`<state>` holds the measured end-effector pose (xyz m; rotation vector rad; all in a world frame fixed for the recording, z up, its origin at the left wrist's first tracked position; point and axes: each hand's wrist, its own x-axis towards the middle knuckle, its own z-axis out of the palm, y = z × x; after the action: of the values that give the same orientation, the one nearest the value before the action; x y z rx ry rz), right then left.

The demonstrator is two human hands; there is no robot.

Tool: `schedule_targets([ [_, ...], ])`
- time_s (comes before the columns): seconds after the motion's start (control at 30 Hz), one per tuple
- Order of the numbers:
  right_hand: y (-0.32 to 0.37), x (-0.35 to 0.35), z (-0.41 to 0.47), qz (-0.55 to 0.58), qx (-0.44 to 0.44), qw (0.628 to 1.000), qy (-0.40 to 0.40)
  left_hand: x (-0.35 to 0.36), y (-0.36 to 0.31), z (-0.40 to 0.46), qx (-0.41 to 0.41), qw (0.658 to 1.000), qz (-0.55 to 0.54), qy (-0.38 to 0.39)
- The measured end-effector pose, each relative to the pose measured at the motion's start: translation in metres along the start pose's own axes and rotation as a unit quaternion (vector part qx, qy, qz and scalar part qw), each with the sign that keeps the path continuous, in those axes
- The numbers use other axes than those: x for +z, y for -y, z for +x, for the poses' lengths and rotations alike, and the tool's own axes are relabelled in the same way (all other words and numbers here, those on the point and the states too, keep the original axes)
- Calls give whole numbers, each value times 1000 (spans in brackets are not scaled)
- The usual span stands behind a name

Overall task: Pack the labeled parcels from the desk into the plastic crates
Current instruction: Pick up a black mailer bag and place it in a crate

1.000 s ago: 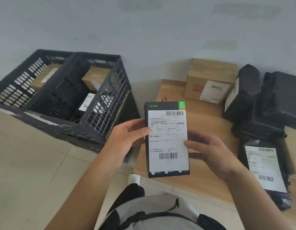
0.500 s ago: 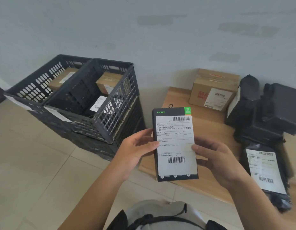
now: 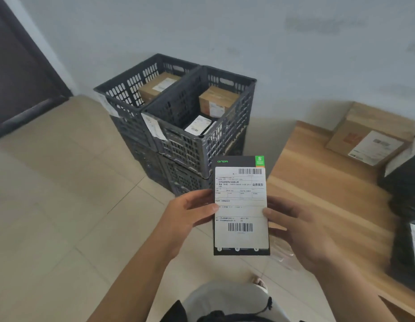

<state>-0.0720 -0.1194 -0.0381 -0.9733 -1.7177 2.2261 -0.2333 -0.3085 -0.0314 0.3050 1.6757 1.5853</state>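
Holding a flat black labelled parcel [image 3: 241, 205] upright by its two long edges, the person stands between the wooden desk [image 3: 318, 194] and the stacked plastic crates [image 3: 178, 126]; the left hand [image 3: 186, 217] pinches the left edge with thumb on the label face and fingers curled behind; the right hand [image 3: 295, 231] grips the right edge likewise, thumb in front. The parcel is in the air, label toward the camera, just in front of the near corner of the right-hand top crate [image 3: 202, 145], clear of desk and crate alike.

Assessment: the step in hand appears to be carrying this parcel to a crate. The right-hand top crate already holds a brown carton [image 3: 217, 101] at the back and a flat labelled packet [image 3: 198, 126] nearer the front; the left-hand top crate [image 3: 122, 94] holds one carton [image 3: 159, 87]. Recommended: lift over the rim rather than across the corner; tilt the parcel flat and lay it label up on or beside the flat packet; release one hand only once the parcel is below the rim; a thin rigid pack may slide if dropped on edge. Further parcels remain on the desk: a brown box [image 3: 369, 138] and black bags [image 3: 404, 182].
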Motion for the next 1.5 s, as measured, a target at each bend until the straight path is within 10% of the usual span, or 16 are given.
schedule_targets([
  [0.77, -27, 192, -25, -95, 13, 993, 73, -180, 49, -107, 13, 992, -94, -82],
  [1.5, 32, 262, 175, -97, 59, 987, 114, -266, -22, 55, -33, 992, -63, -107],
])
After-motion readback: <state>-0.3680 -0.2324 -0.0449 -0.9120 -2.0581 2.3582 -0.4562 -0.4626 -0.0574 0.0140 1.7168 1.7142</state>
